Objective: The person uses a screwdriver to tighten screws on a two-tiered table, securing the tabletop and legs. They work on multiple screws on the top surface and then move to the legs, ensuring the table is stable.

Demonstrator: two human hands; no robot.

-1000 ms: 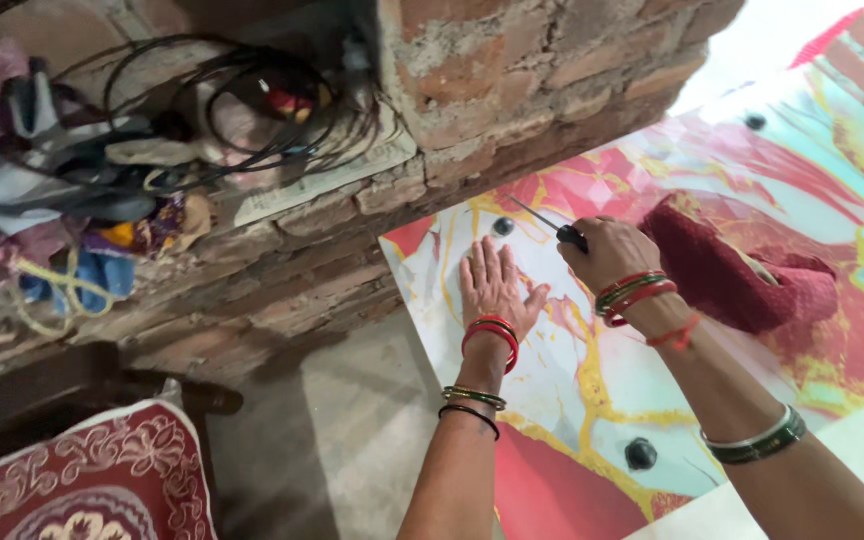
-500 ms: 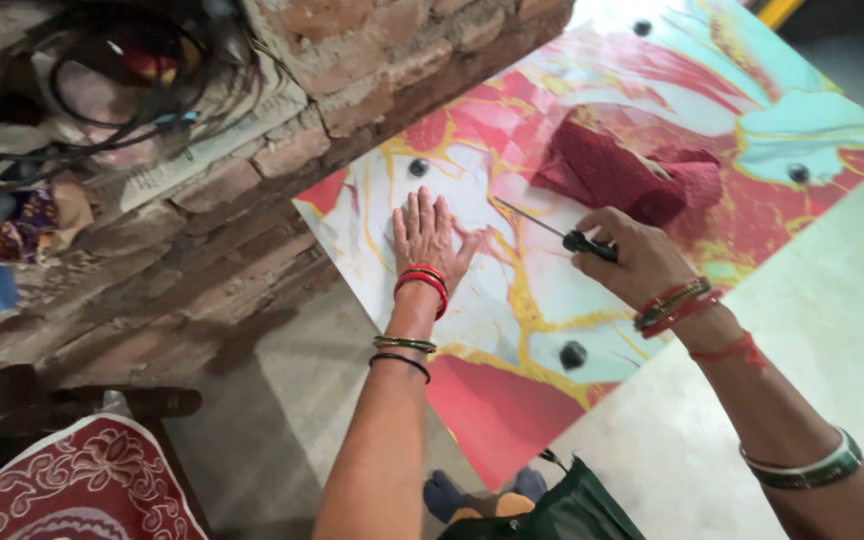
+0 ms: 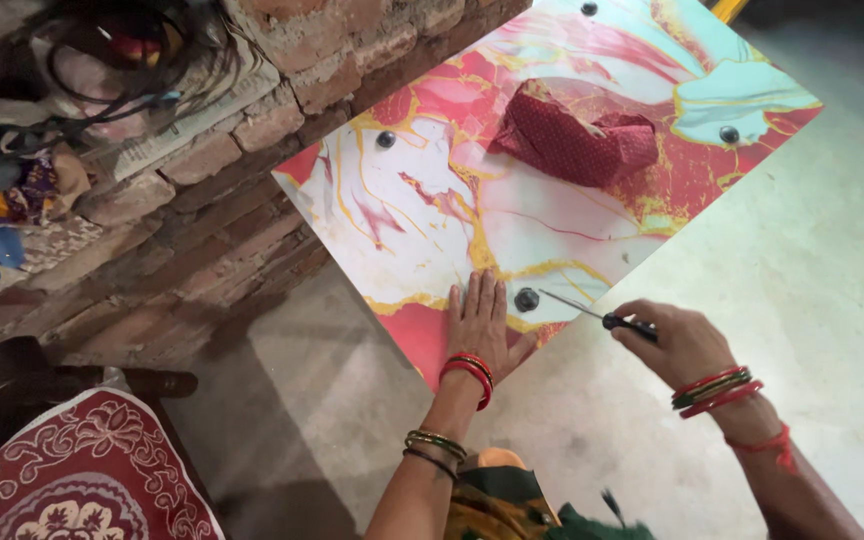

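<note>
A glossy table top (image 3: pixel 422 200) with red, white, gold and teal marbling lies in front of me, with a round metal stud near each corner. My left hand (image 3: pixel 479 322) rests flat on its near corner, fingers spread, right beside the near stud (image 3: pixel 526 299). My right hand (image 3: pixel 680 343) grips a thin screwdriver (image 3: pixel 592 314) by its dark handle, and the tip points at that stud. A crumpled dark red cloth (image 3: pixel 574 140) lies on the far part of the top.
A rough brick wall (image 3: pixel 252 190) runs along the left, its ledge piled with black cables (image 3: pixel 142 60), cloth and a folded paper. A red patterned cushion (image 3: pixel 72 480) sits at lower left on dark furniture. Grey concrete floor (image 3: pixel 812 260) stretches right.
Both hands moved from the middle of the table top to its near corner. The left palm now lies beside the near stud, and the screwdriver tip has come down to it.
</note>
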